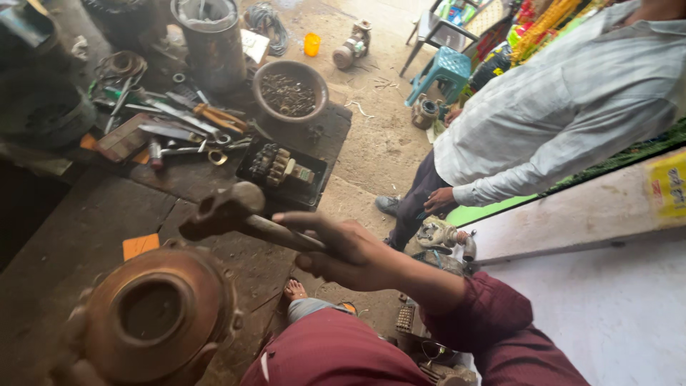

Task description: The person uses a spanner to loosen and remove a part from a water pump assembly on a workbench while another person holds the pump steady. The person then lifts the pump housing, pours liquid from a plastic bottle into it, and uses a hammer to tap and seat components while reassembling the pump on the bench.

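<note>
A hammer (236, 214) is gripped by the right hand (343, 250), fingers clamped on its handle, poised above a rusty motor housing (153, 314) steadied by the left hand (71, 357), its fingers blurred; an aimed blow seems called for.

Rust-brown round metal housing (158, 314), maroon sleeve (493, 314), turquoise plastic stool (446, 69), orange cup (311, 44), pale striped shirt (564, 107), orange card (140, 245)
</note>
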Tool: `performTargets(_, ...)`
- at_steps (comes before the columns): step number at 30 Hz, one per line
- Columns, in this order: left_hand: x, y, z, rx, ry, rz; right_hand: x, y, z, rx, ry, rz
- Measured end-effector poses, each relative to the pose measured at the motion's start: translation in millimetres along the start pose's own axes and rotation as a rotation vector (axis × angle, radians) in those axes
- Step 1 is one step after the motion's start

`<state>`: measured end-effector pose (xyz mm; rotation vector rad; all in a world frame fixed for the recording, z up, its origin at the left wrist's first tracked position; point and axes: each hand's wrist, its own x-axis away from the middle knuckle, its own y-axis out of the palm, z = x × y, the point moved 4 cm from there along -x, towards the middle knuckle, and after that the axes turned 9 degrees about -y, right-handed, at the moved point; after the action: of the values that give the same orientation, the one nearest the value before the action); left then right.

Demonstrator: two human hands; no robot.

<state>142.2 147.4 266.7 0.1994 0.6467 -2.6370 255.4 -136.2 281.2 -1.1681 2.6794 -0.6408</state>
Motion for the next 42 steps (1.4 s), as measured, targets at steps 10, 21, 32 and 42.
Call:
performTargets(10, 22, -3, 3, -0.110, 0.075, 0.202, -18, 3, -26, 0.181, -0.185, -0.001)
performTargets(21, 38, -24, -20, -0.149, 0.042, 0.251, -43, 11, -71, 0.438, -0.432, -0.094)
performTargets(32, 44, -31, -27, -0.094, 0.057, 0.237, -76, 47, -130, 0.734, -0.431, -0.301)
performTargets(42, 44, -29, -28, -0.098, 0.101, 0.243, -81, 57, -118, 0.738, -0.192, -0.291)
